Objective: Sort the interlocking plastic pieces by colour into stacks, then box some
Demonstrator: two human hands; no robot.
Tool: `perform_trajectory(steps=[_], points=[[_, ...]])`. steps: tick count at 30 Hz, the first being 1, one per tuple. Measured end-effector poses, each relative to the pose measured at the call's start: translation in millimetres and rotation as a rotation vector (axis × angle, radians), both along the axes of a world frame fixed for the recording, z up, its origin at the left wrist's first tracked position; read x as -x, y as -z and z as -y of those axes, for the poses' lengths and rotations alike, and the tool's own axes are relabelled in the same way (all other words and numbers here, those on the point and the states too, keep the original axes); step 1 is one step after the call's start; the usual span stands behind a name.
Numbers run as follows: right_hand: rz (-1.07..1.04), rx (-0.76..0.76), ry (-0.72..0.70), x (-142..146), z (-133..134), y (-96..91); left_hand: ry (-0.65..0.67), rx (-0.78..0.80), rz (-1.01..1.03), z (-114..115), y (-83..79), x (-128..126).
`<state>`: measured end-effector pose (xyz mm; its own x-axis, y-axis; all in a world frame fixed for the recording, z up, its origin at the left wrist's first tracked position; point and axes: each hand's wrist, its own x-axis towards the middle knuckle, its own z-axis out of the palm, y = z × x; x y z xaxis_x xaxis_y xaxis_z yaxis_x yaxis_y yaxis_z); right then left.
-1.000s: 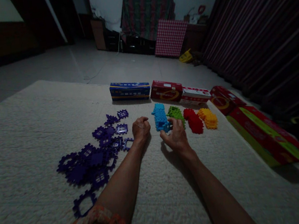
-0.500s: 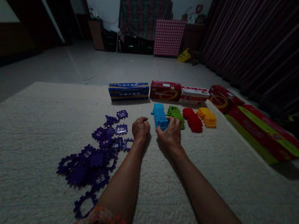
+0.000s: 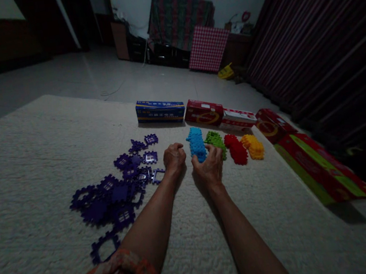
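Note:
My left hand (image 3: 173,157) rests as a closed fist on the cream rug (image 3: 30,167), just right of a scatter of flat purple plastic tiles (image 3: 116,196). My right hand (image 3: 209,167) lies beside it, its fingers curled round the near end of a stack of blue tiles (image 3: 196,143). To the right of the blue stack sit a green stack (image 3: 215,140), a red stack (image 3: 237,148) and a yellow-orange stack (image 3: 254,146), all in one row.
Beyond the stacks stand a blue box (image 3: 160,110), a red box (image 3: 204,112) and a red-and-white box (image 3: 238,119). Larger red boxes (image 3: 312,159) lie along the rug's right edge by a dark striped curtain (image 3: 326,44). Covered furniture stands at the far wall.
My right hand has slid left from the green stack and closed on the near end of the blue stack. The left fist has stayed put.

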<state>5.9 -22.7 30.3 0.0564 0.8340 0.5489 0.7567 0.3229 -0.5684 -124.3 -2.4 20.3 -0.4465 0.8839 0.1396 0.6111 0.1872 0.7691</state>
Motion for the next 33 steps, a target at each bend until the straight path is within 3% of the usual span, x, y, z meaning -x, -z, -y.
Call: perform_trajectory(steps=[10, 15, 24, 33], points=[[-0.024, 0.050, -0.180, -7.6, 50.5, 21.4, -0.005, 0.033, 0.020, 8.6, -8.9, -5.7], [-0.024, 0.038, -0.261, 7.8, 56.9, 29.4, -0.011, 0.062, 0.277, 10.9, -21.6, -0.4], [0.016, 0.133, -0.413, 48.0, 79.3, 22.5, -0.070, -0.043, 0.498, 25.6, -52.1, 64.7], [-0.072, 0.073, -0.458, 69.7, 110.6, 19.7, -0.225, -0.227, 0.528, 96.4, -54.6, 132.9]])
